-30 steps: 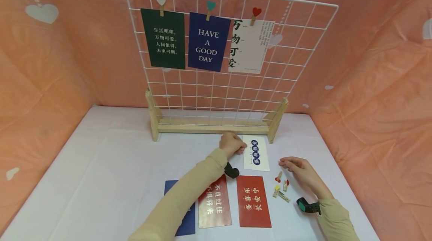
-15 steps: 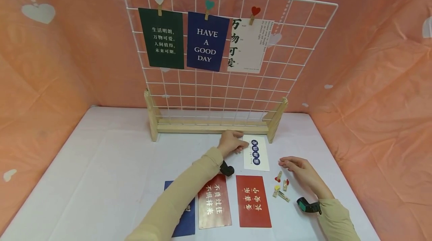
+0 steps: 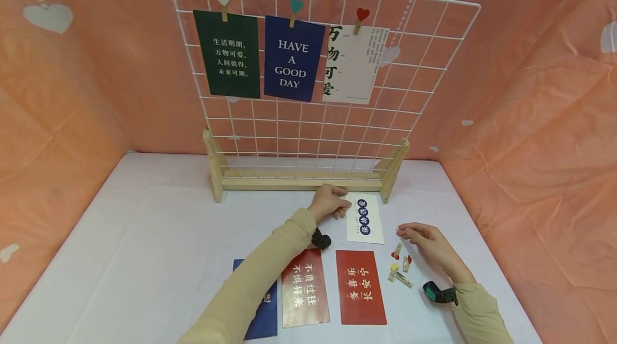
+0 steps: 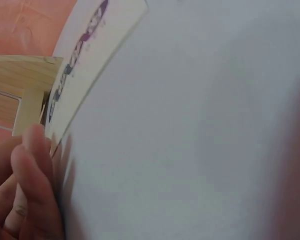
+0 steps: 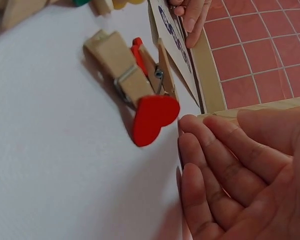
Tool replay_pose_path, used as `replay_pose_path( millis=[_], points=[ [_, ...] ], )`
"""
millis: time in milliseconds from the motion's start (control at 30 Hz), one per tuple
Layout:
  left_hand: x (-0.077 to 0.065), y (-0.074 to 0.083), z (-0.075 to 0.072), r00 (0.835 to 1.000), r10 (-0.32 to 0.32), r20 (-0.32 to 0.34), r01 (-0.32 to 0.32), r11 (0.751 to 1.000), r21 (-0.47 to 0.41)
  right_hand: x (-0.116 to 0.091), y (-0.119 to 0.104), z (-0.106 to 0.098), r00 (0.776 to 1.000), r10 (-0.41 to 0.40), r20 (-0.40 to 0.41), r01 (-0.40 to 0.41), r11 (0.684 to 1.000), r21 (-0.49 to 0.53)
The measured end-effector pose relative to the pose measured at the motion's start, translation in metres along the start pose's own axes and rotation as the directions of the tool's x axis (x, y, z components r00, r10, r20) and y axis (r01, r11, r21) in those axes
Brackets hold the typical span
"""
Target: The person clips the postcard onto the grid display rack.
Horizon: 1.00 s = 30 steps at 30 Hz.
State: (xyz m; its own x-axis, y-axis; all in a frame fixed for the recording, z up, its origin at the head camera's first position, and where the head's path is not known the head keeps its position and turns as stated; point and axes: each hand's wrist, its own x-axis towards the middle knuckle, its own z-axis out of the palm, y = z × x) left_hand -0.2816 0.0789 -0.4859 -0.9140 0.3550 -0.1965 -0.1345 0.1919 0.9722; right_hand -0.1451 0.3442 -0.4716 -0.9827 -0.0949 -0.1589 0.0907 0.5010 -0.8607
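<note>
White card [image 3: 365, 219] seemed best lifted edge-first; my left hand [image 3: 328, 202] showed no certain grip, right hand [image 3: 431, 245] empty, relaxed.

A white table [image 3: 144, 237] carries cards [image 3: 361, 288], clips [image 3: 406, 264] and a rack [image 3: 301, 184].

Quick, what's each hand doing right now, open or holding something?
Left hand: at the edge of the white card; whether it grips it cannot be told.
Right hand: open, holding nothing, near the clothespins.
</note>
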Motion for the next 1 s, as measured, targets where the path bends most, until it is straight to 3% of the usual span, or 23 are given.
replay_pose_path(
  millis=[233, 367, 800, 1000],
  points=[
    [0.0004, -0.0048, -0.0013, 0.998, 0.057, -0.028, -0.055, 0.996, 0.074, -0.0008, 0.0007, 0.001, 1.0, 0.012, 0.002, -0.012, 1.0, 0.01],
    [-0.0013, -0.0047, -0.0013, 0.996, 0.08, -0.035, -0.078, 0.995, 0.061, -0.0014, 0.0004, 0.0006, 1.0, 0.01, 0.0, -0.01, 1.0, -0.004],
    [-0.0054, -0.0011, -0.0023, 0.997, 0.071, -0.017, -0.07, 0.996, 0.051, -0.0015, 0.0012, -0.0007, 1.0, 0.002, 0.004, -0.002, 0.999, -0.034],
    [-0.0052, -0.0026, -0.0048, 0.998, 0.063, 0.015, -0.065, 0.993, 0.1, -0.0018, 0.0013, -0.0009, 1.0, -0.002, 0.013, 0.003, 1.0, -0.02]
  ],
)
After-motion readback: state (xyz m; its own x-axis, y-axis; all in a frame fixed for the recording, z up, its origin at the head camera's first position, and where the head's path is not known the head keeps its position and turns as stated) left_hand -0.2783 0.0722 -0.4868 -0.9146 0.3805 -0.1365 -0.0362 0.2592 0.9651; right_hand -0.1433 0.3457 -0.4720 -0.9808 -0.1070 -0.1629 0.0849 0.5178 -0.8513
